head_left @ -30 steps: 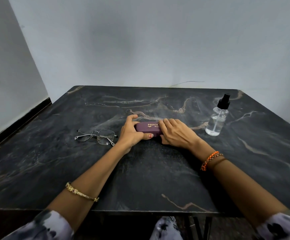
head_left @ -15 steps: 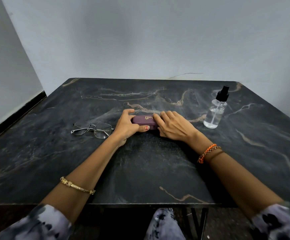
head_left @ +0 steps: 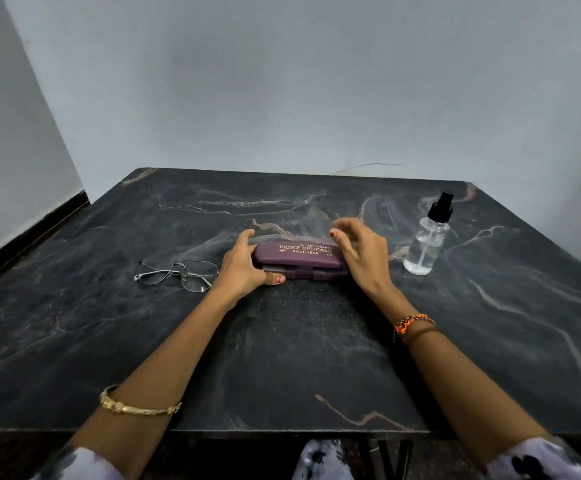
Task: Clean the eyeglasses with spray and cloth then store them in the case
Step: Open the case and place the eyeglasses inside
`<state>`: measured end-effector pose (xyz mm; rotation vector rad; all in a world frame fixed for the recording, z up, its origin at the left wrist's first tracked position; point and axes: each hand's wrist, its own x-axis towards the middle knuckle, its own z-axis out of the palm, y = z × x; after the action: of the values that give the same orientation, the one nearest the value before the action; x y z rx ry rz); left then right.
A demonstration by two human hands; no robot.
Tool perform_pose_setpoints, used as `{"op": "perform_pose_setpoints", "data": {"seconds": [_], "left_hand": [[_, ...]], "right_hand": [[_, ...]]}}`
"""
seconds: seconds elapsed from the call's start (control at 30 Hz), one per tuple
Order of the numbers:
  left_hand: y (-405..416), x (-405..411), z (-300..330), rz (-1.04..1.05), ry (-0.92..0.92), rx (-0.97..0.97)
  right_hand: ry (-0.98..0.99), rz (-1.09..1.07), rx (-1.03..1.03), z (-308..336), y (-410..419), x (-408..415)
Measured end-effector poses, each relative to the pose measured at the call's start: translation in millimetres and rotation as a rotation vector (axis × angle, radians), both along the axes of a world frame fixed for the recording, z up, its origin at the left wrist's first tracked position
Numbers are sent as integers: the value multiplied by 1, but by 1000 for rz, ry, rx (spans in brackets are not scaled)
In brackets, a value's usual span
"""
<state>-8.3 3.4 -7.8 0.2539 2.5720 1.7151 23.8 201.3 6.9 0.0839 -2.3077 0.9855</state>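
Observation:
A maroon glasses case with gold lettering lies at the middle of the dark marble table, its lid lifted a crack along the front. My left hand grips its left end, thumb along the front edge. My right hand holds the right end with the thumb on the lid, fingers blurred. Thin metal-framed eyeglasses lie just left of my left hand. A clear spray bottle with a black nozzle stands upright to the right of the case. No cloth is visible.
A pale wall rises right behind the table's far edge. Another wall with a dark skirting board runs along the left. My patterned-clothed lap shows below the near edge.
My right hand slid off the top of the case to its right end, uncovering the lettering. The lid now stands slightly open at the front. The view shifted.

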Motion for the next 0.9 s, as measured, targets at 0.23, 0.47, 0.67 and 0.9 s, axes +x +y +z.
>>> {"op": "perform_pose_setpoints", "data": {"seconds": [0.23, 0.47, 0.67, 0.9], "left_hand": [[1, 0, 0, 8, -21, 15], [-1, -2, -2, -2, -79, 75], [-1, 1, -1, -47, -75, 87], [0, 3, 4, -60, -77, 91]], "right_hand": [[-98, 26, -64, 6, 2, -6], [-280, 306, 31, 5, 30, 4], [-70, 145, -145, 3, 20, -1], [-160, -18, -197, -7, 13, -14]]}}
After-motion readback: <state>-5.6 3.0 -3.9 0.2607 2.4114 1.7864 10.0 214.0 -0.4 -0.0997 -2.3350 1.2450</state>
